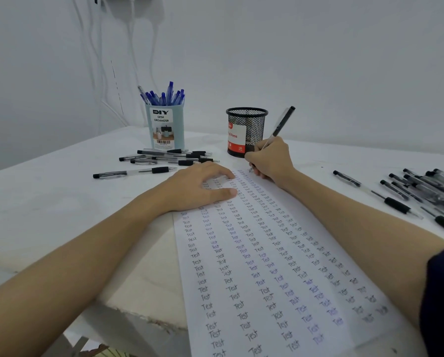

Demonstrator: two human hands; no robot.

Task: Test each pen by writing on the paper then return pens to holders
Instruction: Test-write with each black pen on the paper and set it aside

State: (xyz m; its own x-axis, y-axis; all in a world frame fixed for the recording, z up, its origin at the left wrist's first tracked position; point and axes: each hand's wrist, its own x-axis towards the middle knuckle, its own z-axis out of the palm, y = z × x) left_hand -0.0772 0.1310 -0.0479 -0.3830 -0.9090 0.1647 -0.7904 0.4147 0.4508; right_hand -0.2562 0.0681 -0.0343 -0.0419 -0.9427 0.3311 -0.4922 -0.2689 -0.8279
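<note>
Right hand (269, 158) grips a black pen (280, 124) in a writing hold, fingers curled round the lower barrel, with the tip touching the far end of the paper (267, 266). That pen tilts up and away, its capped end rising beside the black mesh holder (246, 131).

Left hand (202, 186) lies flat on the paper's upper left part, fingers relaxed and spread, holding nothing and pressing the sheet down. Both bare forearms reach in from the near edge, and a dark sleeve (442, 292) shows at the right elbow.

Many columns of the handwritten word "Test", mostly black with some blue, cover the long white sheet, which lies on a white table (48, 202).

At the far left stands a pale blue holder (165, 127) labelled "DIY Desk Organizer", filled with blue pens (164, 95). Just in front of it lies a loose cluster of black pens (169, 157), and one more black pen (134, 172) rests alone nearer the left hand. The mesh holder stands to the right of the blue one, just behind the writing hand. A larger pile of black pens (422, 191) lies on the table at the right edge.
</note>
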